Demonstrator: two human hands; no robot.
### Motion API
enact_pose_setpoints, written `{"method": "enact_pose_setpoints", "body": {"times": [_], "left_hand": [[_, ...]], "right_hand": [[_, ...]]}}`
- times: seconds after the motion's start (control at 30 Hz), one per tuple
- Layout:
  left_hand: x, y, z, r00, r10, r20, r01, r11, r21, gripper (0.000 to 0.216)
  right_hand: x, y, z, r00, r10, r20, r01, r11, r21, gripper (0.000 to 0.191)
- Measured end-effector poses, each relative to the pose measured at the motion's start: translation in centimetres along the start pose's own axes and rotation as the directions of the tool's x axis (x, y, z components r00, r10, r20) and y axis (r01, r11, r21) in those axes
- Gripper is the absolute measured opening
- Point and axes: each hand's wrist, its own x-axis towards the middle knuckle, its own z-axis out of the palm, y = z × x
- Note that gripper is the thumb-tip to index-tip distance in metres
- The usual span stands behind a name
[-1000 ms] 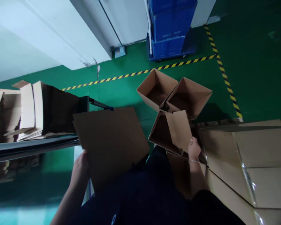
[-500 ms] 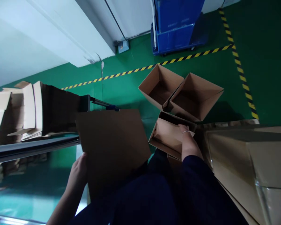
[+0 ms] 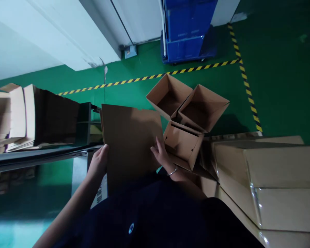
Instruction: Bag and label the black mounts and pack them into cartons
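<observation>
My left hand (image 3: 98, 160) is closed on the left edge of a flat brown cardboard piece (image 3: 130, 144), held in front of my body. Its thumb lies near the edge, and the other fingers are hidden behind. Over the right part of the same cardboard is my right hand (image 3: 161, 151), its fingers spread apart. Whether those fingertips press on the surface I cannot tell. Just right of this hand stands an open carton (image 3: 196, 151) with a cardboard insert (image 3: 182, 139) in it, marked by small dark holes.
Two open cartons, one left (image 3: 157, 88) and one right (image 3: 214, 96), stand beyond. Large taped boxes (image 3: 281, 168) are stacked at right. Folded cardboard (image 3: 28, 113) lies on a rack (image 3: 41, 160) at left. A cart with blue boxes (image 3: 184, 48) stands past the striped floor tape (image 3: 129, 81).
My right hand has left the carton's insert and moved left over the flat cardboard. The insert now sits lower in the carton. My left hand has kept its hold as the cardboard shifted.
</observation>
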Motion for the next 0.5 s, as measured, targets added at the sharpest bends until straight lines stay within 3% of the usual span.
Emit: {"method": "enact_pose_setpoints", "body": {"times": [0.1,0.23,0.37,0.5], "left_hand": [[0.0,1.3,0.8,0.999,0.049,0.011,-0.048,0.998,-0.046,0.055],[0.9,2.7,1.8,0.987,0.125,0.097,-0.112,0.985,-0.13,0.054],[2.5,4.1,2.9,0.978,0.166,0.129,-0.137,0.969,-0.208,0.053],[5.0,6.2,3.5,0.972,0.167,0.166,-0.122,0.959,-0.255,0.053]], "right_hand": [[1.6,-1.1,-1.2,0.981,0.029,-0.194,-0.065,0.982,-0.179,0.076],[4.8,-1.7,-4.5,0.972,0.094,-0.215,-0.131,0.978,-0.162,0.051],[6.8,-2.2,-7.8,0.913,0.133,-0.384,-0.208,0.965,-0.161,0.06],[7.8,-2.6,-9.8,0.915,0.228,-0.333,-0.274,0.956,-0.1,0.044]]}}
